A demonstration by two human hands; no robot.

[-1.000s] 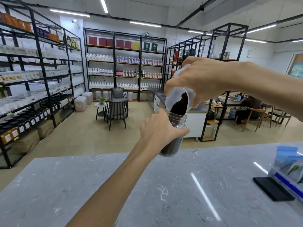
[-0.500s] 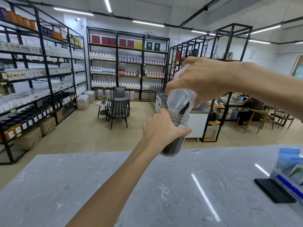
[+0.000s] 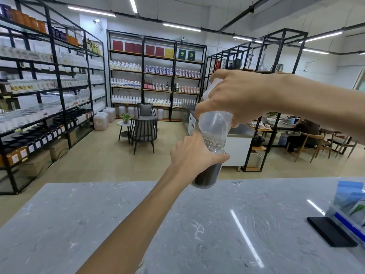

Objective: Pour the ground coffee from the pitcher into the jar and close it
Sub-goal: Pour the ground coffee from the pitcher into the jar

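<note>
A clear glass jar (image 3: pixel 209 173) with dark ground coffee in its lower half is held above the far edge of the grey marble counter (image 3: pixel 197 224). My left hand (image 3: pixel 192 155) is wrapped around its side. Over the jar's open mouth, a translucent plastic pitcher (image 3: pixel 214 123) is tipped steeply, rim against the jar's neck. My right hand (image 3: pixel 235 95) grips the pitcher from above. The pitcher looks almost empty, with only a few dark specks inside. No lid is in view.
A flat black object (image 3: pixel 331 231) lies on the counter at the right, beside a clear bin with blue packets (image 3: pixel 351 204). Black shelving racks (image 3: pixel 51 91) line the room beyond. A chair and small table (image 3: pixel 144 127) stand on the floor behind the counter.
The dark coffee that filled the pitcher's lower part has run into the jar, leaving the pitcher nearly empty. Both hands have stayed in about the same place.
</note>
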